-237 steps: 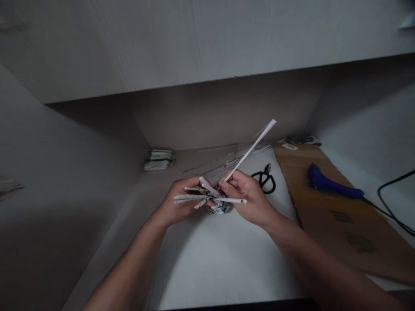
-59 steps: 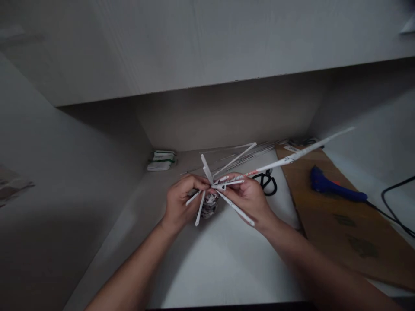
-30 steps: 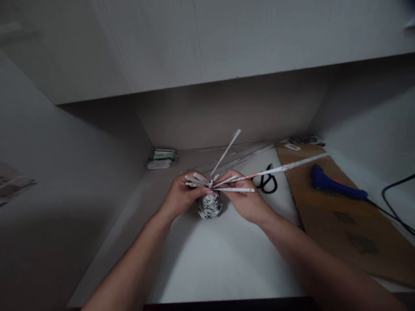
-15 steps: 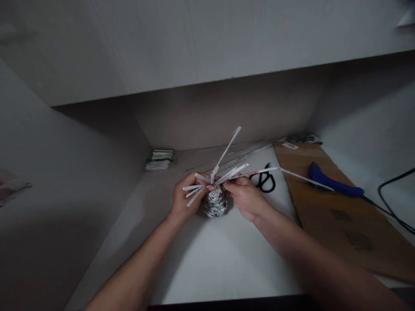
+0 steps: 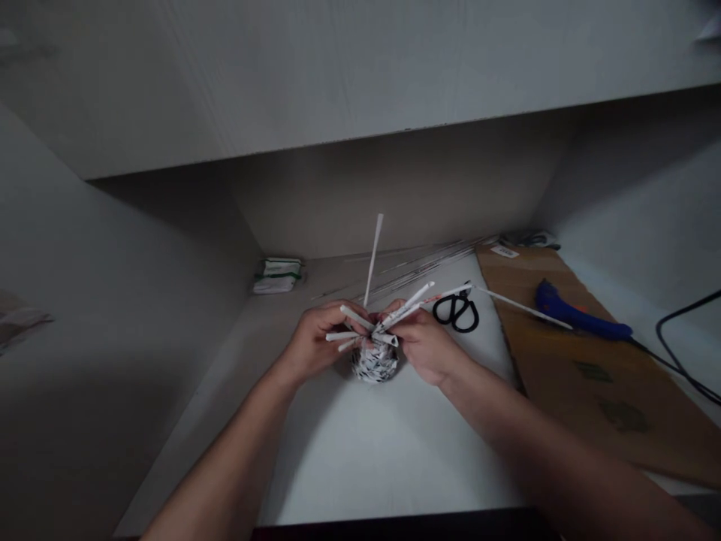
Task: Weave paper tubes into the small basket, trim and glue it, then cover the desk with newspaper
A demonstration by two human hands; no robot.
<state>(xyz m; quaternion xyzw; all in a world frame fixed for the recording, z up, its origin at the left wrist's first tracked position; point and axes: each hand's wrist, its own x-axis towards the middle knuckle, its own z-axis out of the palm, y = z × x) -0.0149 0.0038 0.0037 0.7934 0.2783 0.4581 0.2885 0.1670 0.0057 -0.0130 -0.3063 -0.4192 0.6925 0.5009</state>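
Note:
A small rounded piece woven from printed paper tubes stands upright on the white surface, with several white paper tubes fanning out of its top. My left hand is closed on the tubes at the left side of the neck; its fingertips are partly hidden. My right hand pinches at the right side of the neck, where a long bent paper tube runs out to the right. One thin tube points up and away behind the hands.
Black-handled scissors lie right of the hands. A blue glue gun with a black cord rests on a cardboard sheet. Behind lie several thin paper sticks. A white and green packet sits back left. An overhanging white panel spans above.
The upright tube has swung left and now stands nearly vertical. One tube now points to the front right across the neck. The long bent tube's fold has shifted slightly left.

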